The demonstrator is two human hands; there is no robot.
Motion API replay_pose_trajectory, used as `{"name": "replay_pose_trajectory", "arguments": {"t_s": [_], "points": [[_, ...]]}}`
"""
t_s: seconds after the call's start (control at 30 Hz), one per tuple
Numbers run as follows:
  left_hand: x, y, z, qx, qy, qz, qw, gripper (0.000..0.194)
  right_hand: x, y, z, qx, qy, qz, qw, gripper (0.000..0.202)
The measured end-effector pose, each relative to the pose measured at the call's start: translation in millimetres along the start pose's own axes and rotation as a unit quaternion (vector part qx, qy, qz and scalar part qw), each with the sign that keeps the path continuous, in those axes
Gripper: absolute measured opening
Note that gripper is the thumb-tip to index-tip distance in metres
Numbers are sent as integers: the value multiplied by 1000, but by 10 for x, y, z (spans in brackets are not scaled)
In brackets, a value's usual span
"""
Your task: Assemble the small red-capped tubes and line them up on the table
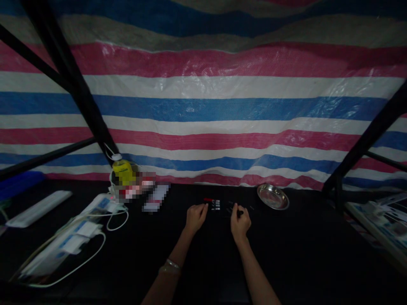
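Both hands rest low over the black table in the middle of the view. My left hand (pixel 196 218) is closed, its fingertips pinched beside a short row of small silvery pieces (pixel 216 205). A red item (pixel 208 199) lies at the upper left of that row. To the right of the row, my right hand (pixel 240 221) is closed, with something small and dark by its fingers that I cannot make out. A few thin, faint pieces (pixel 252 208) lie on the table around its fingertips.
A round metal dish (pixel 273 197) sits at the back right. On the left are a yellow bottle (pixel 124 170), a white power strip (pixel 73 237) with cables, and a long white object (pixel 40 208). Black frame bars and a striped sheet (pixel 203 110) stand behind.
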State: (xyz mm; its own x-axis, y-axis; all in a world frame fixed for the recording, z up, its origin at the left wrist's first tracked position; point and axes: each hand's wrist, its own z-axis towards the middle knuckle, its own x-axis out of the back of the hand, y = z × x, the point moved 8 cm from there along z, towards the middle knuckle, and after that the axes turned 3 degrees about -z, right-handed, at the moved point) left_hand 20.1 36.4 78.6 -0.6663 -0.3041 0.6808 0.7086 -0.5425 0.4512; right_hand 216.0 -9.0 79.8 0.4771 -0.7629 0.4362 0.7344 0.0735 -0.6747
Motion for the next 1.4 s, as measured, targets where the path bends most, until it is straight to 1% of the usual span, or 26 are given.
{"name": "replay_pose_trajectory", "arguments": {"t_s": [0.07, 0.13, 0.23, 0.3, 0.37, 0.43, 0.53, 0.57, 0.63, 0.7, 0.77, 0.83, 0.9, 0.97, 1.03, 1.17, 1.3, 1.4], "points": [[-15, 9, -4, -4, -10, 8, 1000, 43, 40, -17, -7, 2, 19, 46, 999, 39], [-19, 30, -11, -13, -19, 9, 1000, 38, 31, -43, -28, 8, 12, 95, 995, 37], [-23, 72, -25, -33, -36, 0, 999, 30, -68, -84, -80, 18, -44, 145, 988, 33], [-27, 86, -33, -41, -49, -6, 998, 28, -153, -96, -120, 17, -91, 159, 983, 33], [-30, 100, -41, -51, -57, -9, 997, 27, -217, -102, -153, 14, -124, 162, 979, 33], [-29, 127, -51, -72, -61, -13, 995, 27, -270, -141, -185, 27, -151, 156, 976, 31], [-13, 171, -75, -108, -55, -23, 992, 32, -380, -285, -268, 75, -210, 140, 965, 19], [2, 171, -82, -112, -46, -25, 992, 34, -415, -337, -303, 90, -227, 130, 961, 18], [48, 136, -88, -98, -14, -31, 995, 35, -469, -427, -365, 114, -249, 99, 957, 26], [98, 62, -91, -57, 27, -31, 998, 30, -505, -506, -414, 141, -261, 61, 953, 32], [105, 11, -95, -26, 49, -18, 998, 25, -535, -573, -455, 174, -276, 27, 945, 36], [41, 17, -94, -27, 31, 12, 999, 27, -555, -614, -479, 202, -288, -8, 936, 39], [-55, 36, -92, -39, -8, 50, 998, 34, -568, -630, -488, 220, -296, -40, 929, 40], [-114, 22, -91, -32, -33, 81, 996, 39, -564, -629, -486, 227, -300, -52, 925, 40], [-120, -1, -86, -17, -37, 100, 994, 39, -533, -603, -471, 225, -298, -40, 927, 41], [-102, 18, -66, -12, -44, 119, 992, 38, -413, -428, -436, 223, -287, -23, 931, 41], [-77, 51, -44, -15, -40, 124, 991, 37, -315, -167, -387, 200, -278, -50, 938, 25], [-70, 30, -36, -8, -35, 138, 990, 36, -294, -92, -362, 187, -275, -59, 941, 16]]}}
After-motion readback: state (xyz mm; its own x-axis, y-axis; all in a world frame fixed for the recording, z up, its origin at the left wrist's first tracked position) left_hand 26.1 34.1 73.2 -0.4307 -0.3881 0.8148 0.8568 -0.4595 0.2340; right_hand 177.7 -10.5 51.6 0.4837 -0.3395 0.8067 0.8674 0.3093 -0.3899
